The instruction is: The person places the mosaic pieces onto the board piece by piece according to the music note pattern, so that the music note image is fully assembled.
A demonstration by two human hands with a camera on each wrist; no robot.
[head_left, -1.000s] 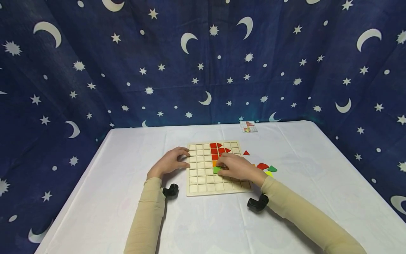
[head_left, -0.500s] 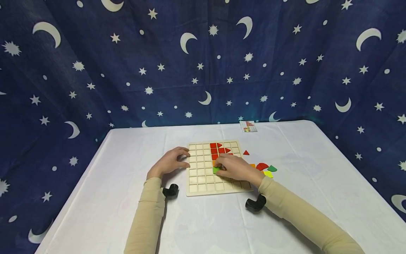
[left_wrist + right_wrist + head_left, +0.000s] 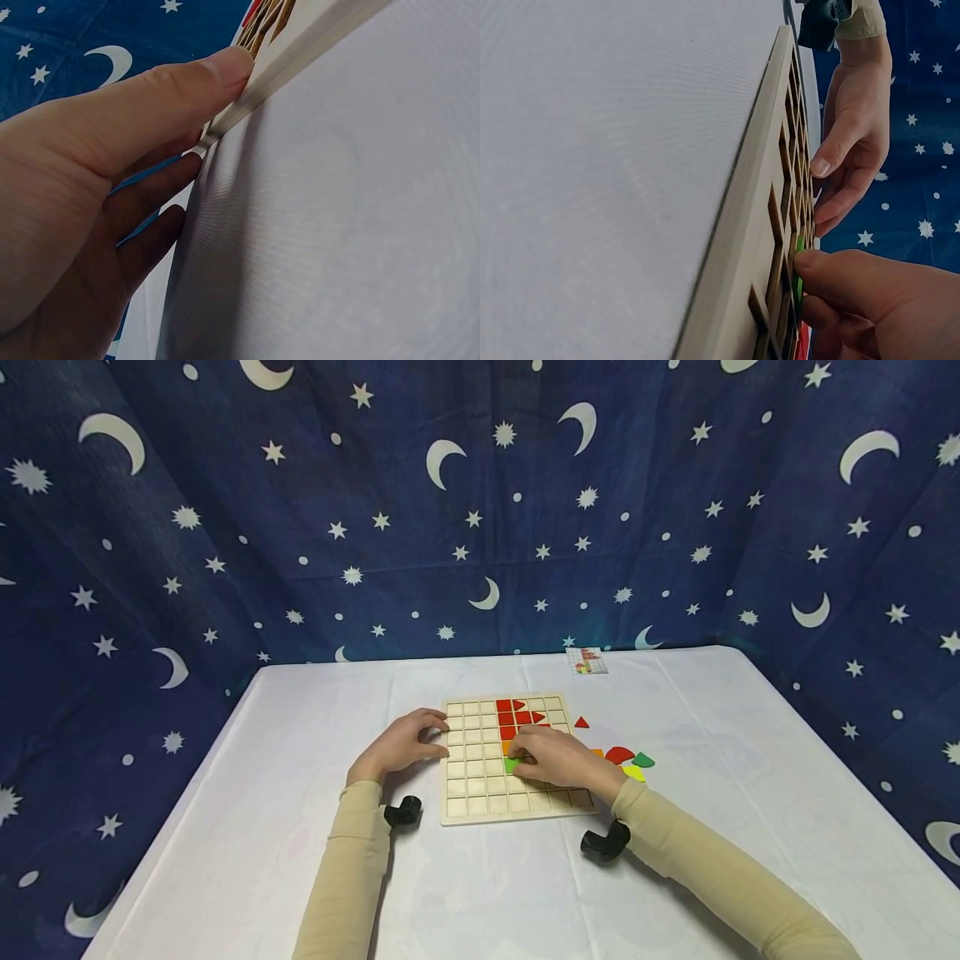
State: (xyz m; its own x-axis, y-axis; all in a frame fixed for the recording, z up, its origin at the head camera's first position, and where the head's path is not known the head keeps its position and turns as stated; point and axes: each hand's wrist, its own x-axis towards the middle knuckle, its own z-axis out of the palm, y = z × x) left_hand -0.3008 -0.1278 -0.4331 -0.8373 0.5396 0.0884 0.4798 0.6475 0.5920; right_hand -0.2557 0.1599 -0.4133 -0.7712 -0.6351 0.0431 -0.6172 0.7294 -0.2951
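Note:
A square wooden grid board (image 3: 467, 806) lies on the white table. My left hand (image 3: 397, 746) rests at the board's left edge, thumb and fingers spread and touching its rim; the left wrist view shows the thumb (image 3: 187, 86) against it. Over the board's middle, my right hand (image 3: 558, 756) pinches a light green tile (image 3: 512, 766) at its cell. In the right wrist view the right thumb is against that green tile (image 3: 799, 251). An orange tile (image 3: 507, 747) sits in the cell just behind it, partly covered by the fingers. Red squares (image 3: 504, 706) and red triangles (image 3: 538, 717) fill cells farther back.
Right of the board lie a loose red triangle (image 3: 582, 722), a rounded red piece (image 3: 619, 754), a dark green piece (image 3: 643, 760), a yellow piece (image 3: 634, 773) and a partly hidden orange piece (image 3: 597, 752). A small printed card (image 3: 586, 661) lies near the table's back edge.
My right hand has shifted slightly left over the green tile, uncovering more of the yellow and orange pieces beside the board. My left hand has stayed at the board's edge.

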